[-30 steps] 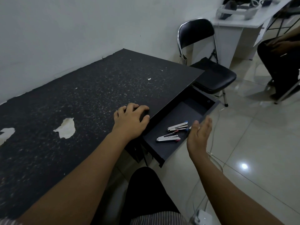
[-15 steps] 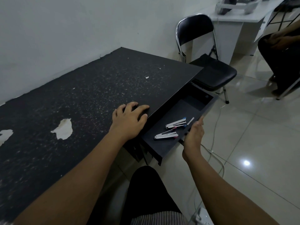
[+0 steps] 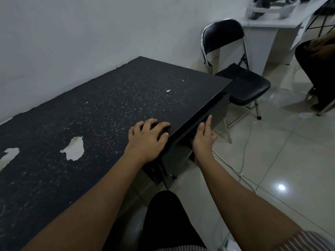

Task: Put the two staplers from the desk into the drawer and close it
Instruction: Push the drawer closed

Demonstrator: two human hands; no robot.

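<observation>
The black drawer [image 3: 218, 109] sits pushed in under the desk's front edge, with only a thin dark gap showing along its top. Both staplers are hidden from view. My right hand [image 3: 204, 137] lies flat against the drawer front, fingers straight and together. My left hand [image 3: 148, 138] rests palm down on the black speckled desk [image 3: 108, 109] at its front edge, fingers spread, holding nothing.
A black folding chair [image 3: 241, 82] stands just past the desk's right end. A white table [image 3: 268, 33] with a headset stands behind it. A seated person [image 3: 319, 69] is at the far right. A white cable [image 3: 244, 147] trails over the tiled floor.
My right hand came to the open drawer's front and pushed it in under the desk. The two staplers that lay in it went out of sight. My left hand stayed on the desk.
</observation>
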